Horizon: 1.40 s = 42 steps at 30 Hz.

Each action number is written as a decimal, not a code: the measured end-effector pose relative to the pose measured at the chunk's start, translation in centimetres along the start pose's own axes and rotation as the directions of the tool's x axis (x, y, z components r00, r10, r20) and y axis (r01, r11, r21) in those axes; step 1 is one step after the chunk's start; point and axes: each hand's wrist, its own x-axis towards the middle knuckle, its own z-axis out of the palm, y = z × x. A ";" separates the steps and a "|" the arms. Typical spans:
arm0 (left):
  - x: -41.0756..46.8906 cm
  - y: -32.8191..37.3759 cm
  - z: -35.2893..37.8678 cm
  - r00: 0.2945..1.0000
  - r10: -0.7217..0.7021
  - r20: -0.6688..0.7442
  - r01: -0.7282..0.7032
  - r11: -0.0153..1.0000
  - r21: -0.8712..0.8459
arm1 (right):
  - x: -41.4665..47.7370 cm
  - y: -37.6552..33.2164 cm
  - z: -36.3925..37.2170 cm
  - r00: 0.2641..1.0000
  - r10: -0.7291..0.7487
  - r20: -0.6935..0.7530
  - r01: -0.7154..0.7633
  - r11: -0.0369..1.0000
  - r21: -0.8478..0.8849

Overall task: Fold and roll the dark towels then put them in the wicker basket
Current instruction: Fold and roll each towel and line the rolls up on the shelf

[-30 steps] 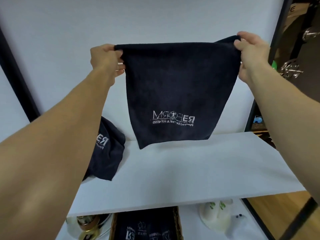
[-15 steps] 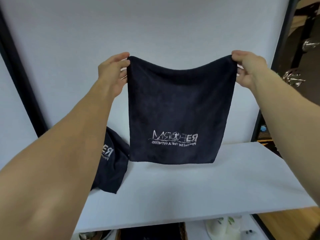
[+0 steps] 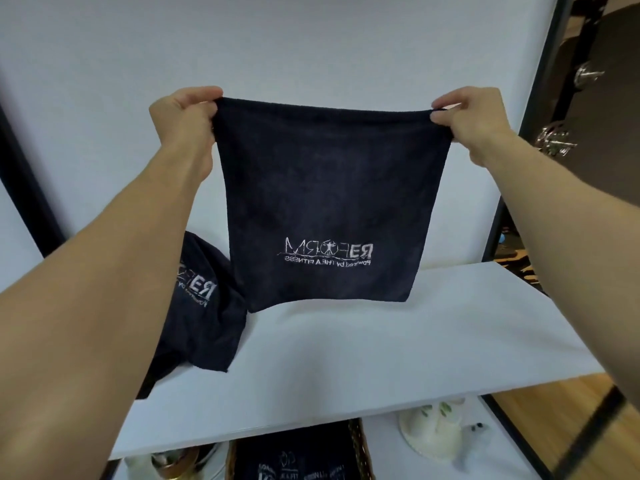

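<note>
Wall: plain white, behind everything I see.
Shelf: a white board running left to right, with a black frame post at its right end.
Held towel: dark, hanging flat in the air in front of the wall, above the back edge of the shelf. Its top edge runs level, left to right, between the two hands, and the rest hangs straight down. It looks about as wide as it is tall, so I cannot name a long axis. The white logo sits near the bottom and reads mirrored from my side. The lower edge slants, with the left corner hanging lower.
Second towel: dark, lying crumpled at the shelf's left end and partly hidden by the left forearm. The held towel's lower left corner hangs just beside it.
Wicker basket: under the shelf's front edge, only its top showing, with dark rolled towels inside.
Pot: pale, below the shelf, right of the basket.
Left hand: clenched on the towel's top left corner.
Right hand: thumb and fingers pinching the top right corner.
</note>
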 end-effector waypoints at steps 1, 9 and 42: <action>0.0 -0.1 0.0 1.000 0.002 -0.003 -0.002 1.000 0.028 | -0.1 -0.1 0.1 1.000 0.000 -0.001 0.000 1.000 0.017; 0.9 -0.7 0.2 0.999 -0.032 0.017 0.030 0.994 0.106 | 0.0 -0.5 -0.2 0.991 0.076 0.109 -0.112 0.922 0.372; -14.0 -6.2 -12.6 0.817 -0.447 0.366 0.370 0.891 0.262 | -18.5 8.1 -5.0 0.771 0.327 0.547 -0.410 0.911 0.034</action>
